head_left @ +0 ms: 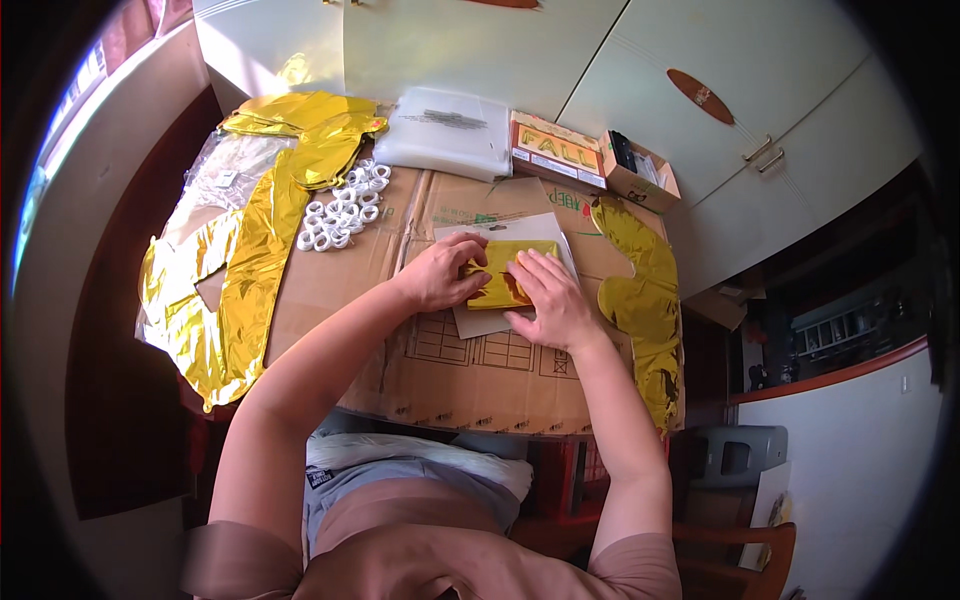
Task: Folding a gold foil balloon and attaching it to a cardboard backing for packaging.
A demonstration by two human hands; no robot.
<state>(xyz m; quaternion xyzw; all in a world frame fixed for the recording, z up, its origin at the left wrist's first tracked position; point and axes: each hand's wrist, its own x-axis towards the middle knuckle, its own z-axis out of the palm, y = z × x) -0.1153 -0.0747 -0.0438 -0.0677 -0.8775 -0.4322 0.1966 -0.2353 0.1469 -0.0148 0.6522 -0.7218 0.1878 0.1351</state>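
Note:
A folded gold foil balloon (498,258) lies flat as a small rectangle on a white card (476,322) in the middle of the cardboard-covered table. My left hand (440,272) has its fingers curled over the foil's left edge, gripping it. On the right part of the foil, my right hand (552,298) rests with its fingers stretched out and pressing down, thumb apart on the near side. Parts of the packet are hidden beneath both hands.
Flat gold foil balloons (262,240) cover the table's left side; another (640,300) lies along the right edge. White string coils (340,215) sit left of centre. Clear plastic bags (440,130), a printed box (557,150) and an open carton (640,175) line the back, before white cabinets (470,50).

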